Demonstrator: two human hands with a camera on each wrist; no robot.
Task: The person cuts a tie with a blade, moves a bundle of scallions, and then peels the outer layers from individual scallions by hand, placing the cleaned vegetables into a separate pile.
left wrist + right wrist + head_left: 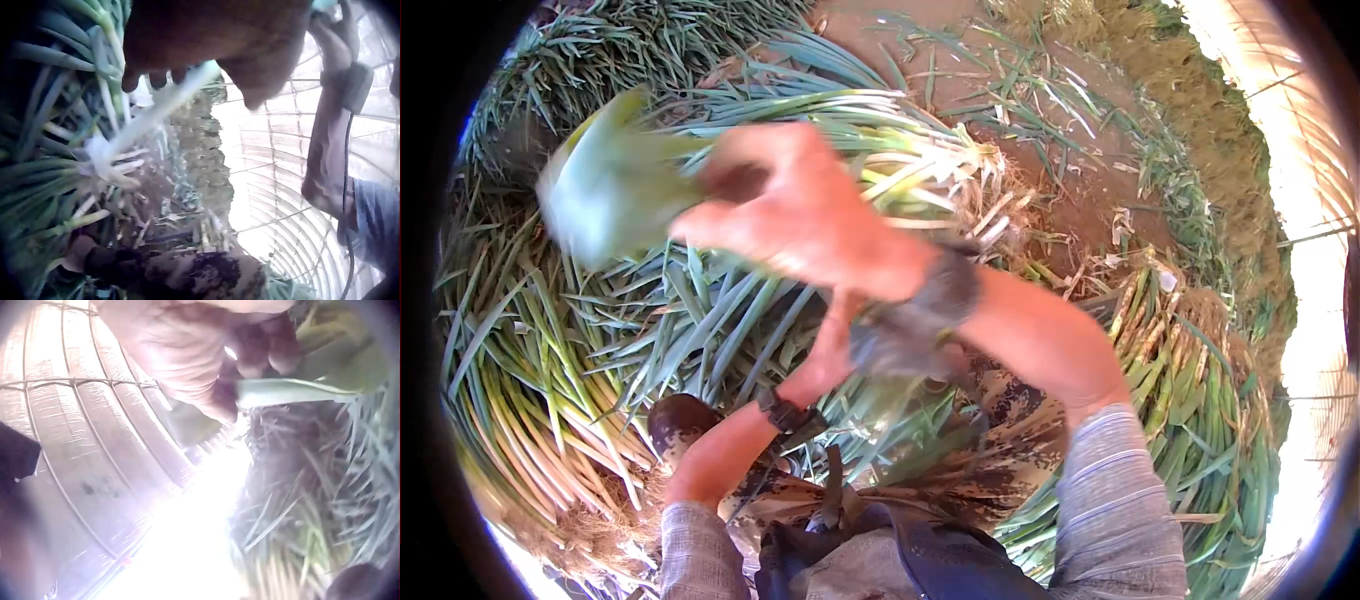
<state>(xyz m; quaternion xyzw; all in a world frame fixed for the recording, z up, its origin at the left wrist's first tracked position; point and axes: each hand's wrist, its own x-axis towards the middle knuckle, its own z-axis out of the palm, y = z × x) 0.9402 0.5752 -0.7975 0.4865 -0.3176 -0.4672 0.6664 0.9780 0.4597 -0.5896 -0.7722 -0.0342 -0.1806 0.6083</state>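
green leaf [605,190], grey striped sleeves [1115,500], brown soil [1090,190]

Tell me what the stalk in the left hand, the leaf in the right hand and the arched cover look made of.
Stalk: fresh plant tissue, smooth, pale green fading to white at the lower end.
Leaf: soft green plant blade with a matte, possibly waxy look; too blurred to be sure.
Arched cover: probably translucent plastic film on thin hoops, perhaps metal, since daylight glows through between the dark ribs.

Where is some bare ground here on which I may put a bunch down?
Only the brown soil strip between the onion heap and the earth bank is free, with a few stray leaves on it. The left heaps and the right bundle are crowded.
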